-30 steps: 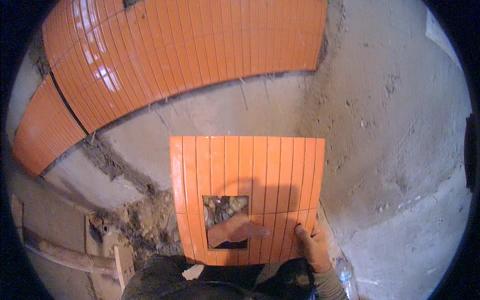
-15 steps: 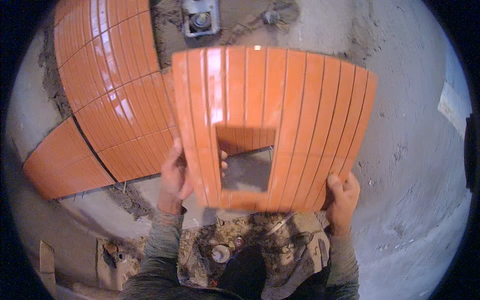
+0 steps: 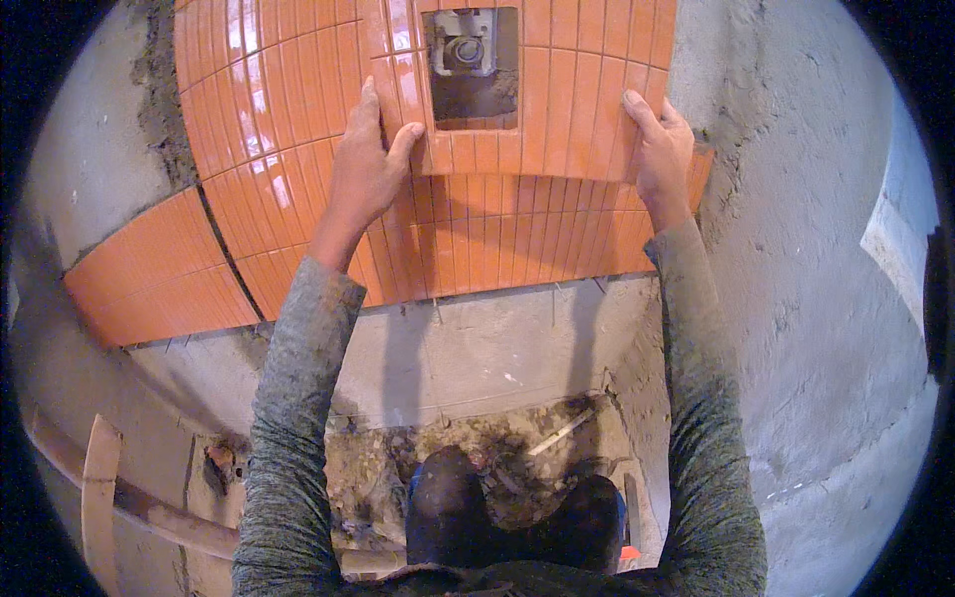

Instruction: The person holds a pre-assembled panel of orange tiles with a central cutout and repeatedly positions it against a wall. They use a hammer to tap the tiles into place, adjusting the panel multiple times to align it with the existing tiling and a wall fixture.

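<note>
Between my two hands is an orange ribbed wall tile (image 3: 582,75) with a rectangular cut-out. My left hand (image 3: 370,164) grips its lower left edge, thumb on the face and fingers at the side. At the lower right edge my right hand (image 3: 662,149) holds it the same way. Through the cut-out a metal box with a round fitting (image 3: 466,50) shows on the wall. Just below the held tile runs a row of matching orange tiles (image 3: 497,239). Whether the tile touches the wall behind cannot be told.
More glossy orange tiles (image 3: 269,109) cover the wall on the left, with a dark gap (image 3: 231,254) between two sections. Bare grey wall (image 3: 796,298) lies to the right. Rubble (image 3: 497,438) covers the floor by my knees, and a wooden strip (image 3: 99,488) stands at lower left.
Both hands have carried the tile up and away from me to the wall. Its cut-out now frames the metal box, and the lower tile row has come into view.
</note>
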